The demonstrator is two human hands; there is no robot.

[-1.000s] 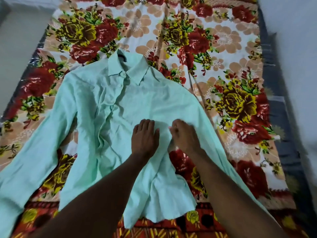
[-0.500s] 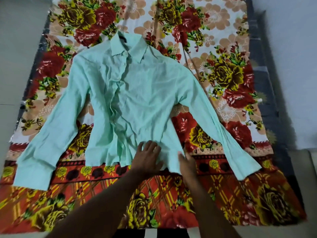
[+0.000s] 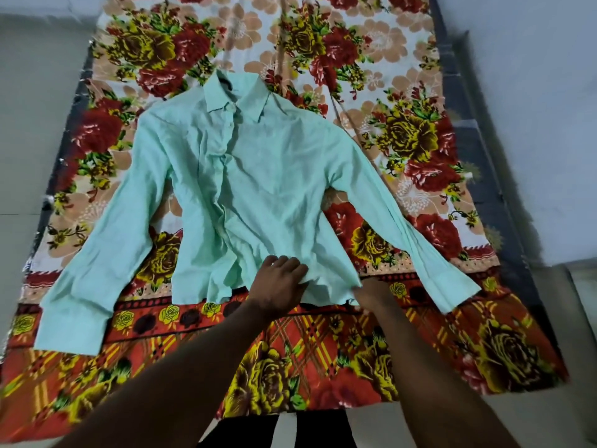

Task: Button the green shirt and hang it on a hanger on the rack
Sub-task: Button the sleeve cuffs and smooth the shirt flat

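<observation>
The mint green shirt (image 3: pixel 258 189) lies flat, front up, on a floral bedsheet (image 3: pixel 403 137), collar at the far end and both sleeves spread outward. Its placket is closed at the collar and rumpled further down. My left hand (image 3: pixel 277 282) rests on the hem near the middle, fingers curled into the fabric. My right hand (image 3: pixel 371 291) is at the hem's right corner, its fingers tucked under the cloth and hidden. Neither a hanger nor a rack shows in view.
The bedsheet covers a dark mattress (image 3: pixel 478 176) on a pale floor (image 3: pixel 29 130). A pale wall (image 3: pixel 533 92) runs along the right side. My dark trouser legs (image 3: pixel 277 428) show at the bottom edge.
Both hands slid from the middle of the shirt down to its hem. The view pulled back, so the whole shirt and both sleeves now show.
</observation>
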